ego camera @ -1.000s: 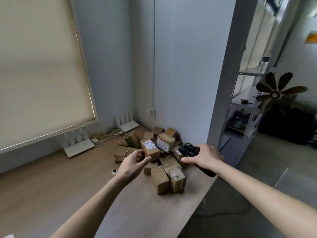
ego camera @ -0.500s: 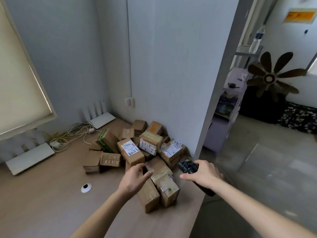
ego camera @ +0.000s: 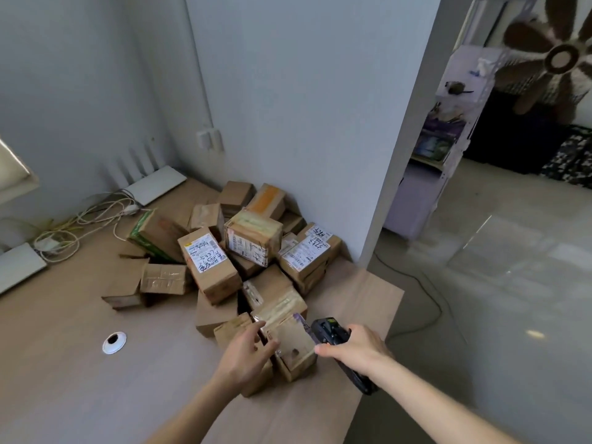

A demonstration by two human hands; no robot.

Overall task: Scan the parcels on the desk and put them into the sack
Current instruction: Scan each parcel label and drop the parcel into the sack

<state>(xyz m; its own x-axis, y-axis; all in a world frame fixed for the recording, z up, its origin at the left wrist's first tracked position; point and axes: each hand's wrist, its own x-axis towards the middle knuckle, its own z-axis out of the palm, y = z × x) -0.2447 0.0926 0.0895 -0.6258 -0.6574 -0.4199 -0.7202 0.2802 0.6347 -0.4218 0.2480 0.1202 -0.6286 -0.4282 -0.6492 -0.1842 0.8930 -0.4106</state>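
Note:
Several brown cardboard parcels lie heaped on the wooden desk against the grey wall. At the pile's near end sits a small taped parcel. My left hand reaches onto it, fingers bent at its left side and top edge. My right hand grips a black handheld scanner, its head pointing at that parcel from the right. No sack is in view.
A white cable grommet sits in the desk at the left. White routers and tangled cables lie at the back. The desk's right edge drops to a tiled floor with a black cord.
The view has turned down and closed in on the pile. My left hand has dropped from the labelled parcel onto the near small parcel. The scanner has swung beside it.

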